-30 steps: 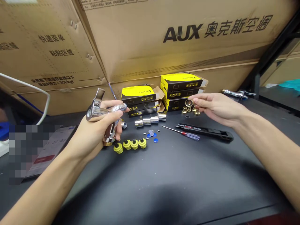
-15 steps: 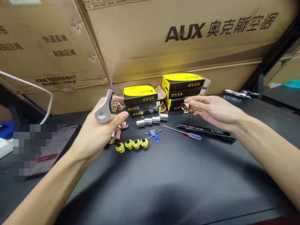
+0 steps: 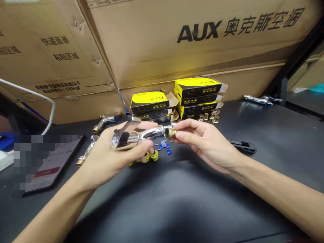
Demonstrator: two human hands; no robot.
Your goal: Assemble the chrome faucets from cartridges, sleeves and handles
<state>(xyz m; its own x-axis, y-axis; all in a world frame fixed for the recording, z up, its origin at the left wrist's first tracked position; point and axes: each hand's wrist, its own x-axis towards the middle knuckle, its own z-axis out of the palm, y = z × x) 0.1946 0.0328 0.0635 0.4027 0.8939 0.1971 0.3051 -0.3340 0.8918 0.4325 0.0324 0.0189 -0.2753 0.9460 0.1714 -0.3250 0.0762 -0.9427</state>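
My left hand [image 3: 108, 160] is wrapped around a chrome faucet [image 3: 152, 132], whose lever handle lies over the fingers and whose curved end points right. Between the thumb and fingers of my right hand [image 3: 211, 143] is a small brass fitting [image 3: 170, 133], its opening turned toward the faucet. It sits right by the faucet's end; I cannot tell if they touch. Just beyond and below the hands are yellow valve cartridges [image 3: 154, 155], partly covered by my left hand, and blue caps [image 3: 168, 152] with small screws. The chrome sleeves and the screwdriver are mostly or wholly hidden.
Two stacks of yellow-black boxes [image 3: 149, 98] stand against the cardboard. Several brass fittings [image 3: 216, 119] stand by the right stack. More faucets [image 3: 91, 148] lie left, and another faucet [image 3: 258, 100] far right. A black tool [image 3: 243, 146] and a tablet-like screen [image 3: 54, 165] flank my arms.
My left hand has turned the faucet so its end points right. My right hand has moved left with the brass fitting to the faucet's end, uncovering more fittings by the boxes.
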